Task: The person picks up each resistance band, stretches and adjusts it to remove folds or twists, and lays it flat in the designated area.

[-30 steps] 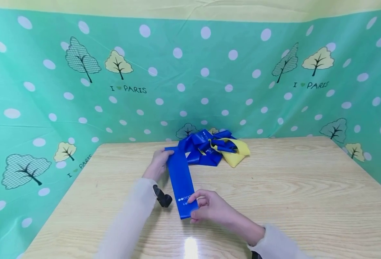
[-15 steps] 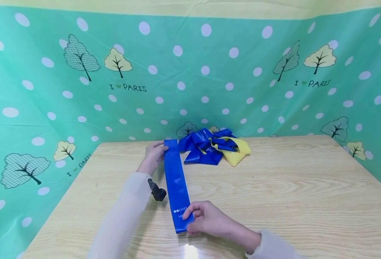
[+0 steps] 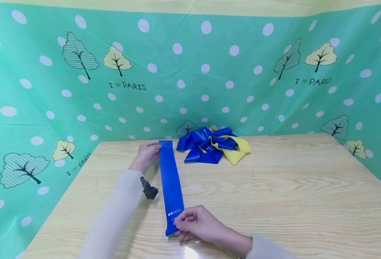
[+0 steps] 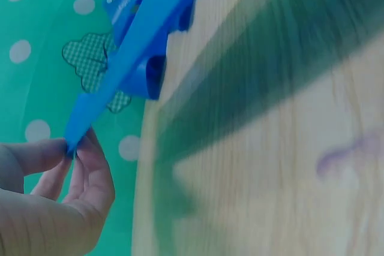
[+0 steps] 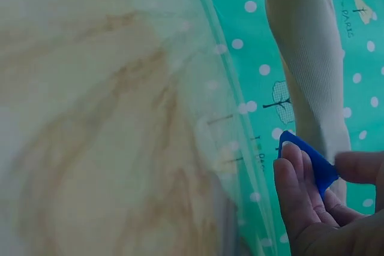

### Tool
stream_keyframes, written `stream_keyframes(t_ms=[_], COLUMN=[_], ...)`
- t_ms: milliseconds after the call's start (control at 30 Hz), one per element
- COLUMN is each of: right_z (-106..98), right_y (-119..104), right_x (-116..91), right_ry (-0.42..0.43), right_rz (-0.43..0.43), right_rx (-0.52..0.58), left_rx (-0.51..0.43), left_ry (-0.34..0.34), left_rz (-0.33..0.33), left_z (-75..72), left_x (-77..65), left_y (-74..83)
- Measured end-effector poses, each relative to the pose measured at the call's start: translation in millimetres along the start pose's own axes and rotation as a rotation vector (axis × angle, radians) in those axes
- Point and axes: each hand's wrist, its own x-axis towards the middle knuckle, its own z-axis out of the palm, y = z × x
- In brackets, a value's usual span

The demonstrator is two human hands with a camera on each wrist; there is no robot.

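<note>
A flat blue resistance band (image 3: 170, 176), printed with small white circles and lettering near its closer end, is stretched lengthwise between both hands. At the far end my left hand (image 3: 146, 153) pinches it between thumb and fingers, and the left wrist view shows that band corner (image 4: 81, 121) in the fingertips. My right hand (image 3: 201, 223) grips the near end, thumb against curled fingers, covering part of the lettering. In the right wrist view the blue band end (image 5: 312, 163) lies across the fingers, with the thumb at its edge.
A heap of blue bands (image 3: 198, 153) with a yellow band (image 3: 237, 156) lies at the table's back edge, just right of the held band. Behind the wooden table (image 3: 274, 194) hangs a green dotted cloth (image 3: 206, 82). A black camera (image 3: 149, 189) sits on the left wrist.
Both hands have shifted left, the left one also farther back and the right one nearer the front edge. The band now looks longer and straighter and stands apart from the heap.
</note>
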Motion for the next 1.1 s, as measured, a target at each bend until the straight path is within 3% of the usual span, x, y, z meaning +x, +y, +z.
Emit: stream_keyframes(t_ms=[267, 500, 633, 800, 933, 1100], right_z=[15.8, 26.9, 38.4, 54.7, 61.0, 62.5], right_y=[3.4, 5.6, 10.3, 14.1, 13.2, 15.7], right_x=[1.7, 2.4, 3.1, 3.6, 4.6, 5.4], right_ry=[0.069, 0.073, 0.092, 0.135, 0.112, 0.039], right_rz=[0.007, -0.011, -0.016, 0.076, 0.168, 0.104], right_rx=[-0.016, -0.03, -0.01, -0.019, -0.071, -0.084], left_rx=[0.02, 0.036, 0.072, 0.163, 0.219, 0.212], left_ry=[-0.047, -0.024, -0.052, -0.101, -0.154, -0.186], left_rz=[-0.037, -0.054, -0.047, -0.01, 0.017, 0.006], left_z=[-17.8, -28.9, -36.9, -44.8, -47.0, -45.4], left_x=[-3.4, -4.7, -4.2, -5.6, -6.3, -5.8], left_y=[-4.6, -6.3, -10.0, -15.8, -20.3, -25.8])
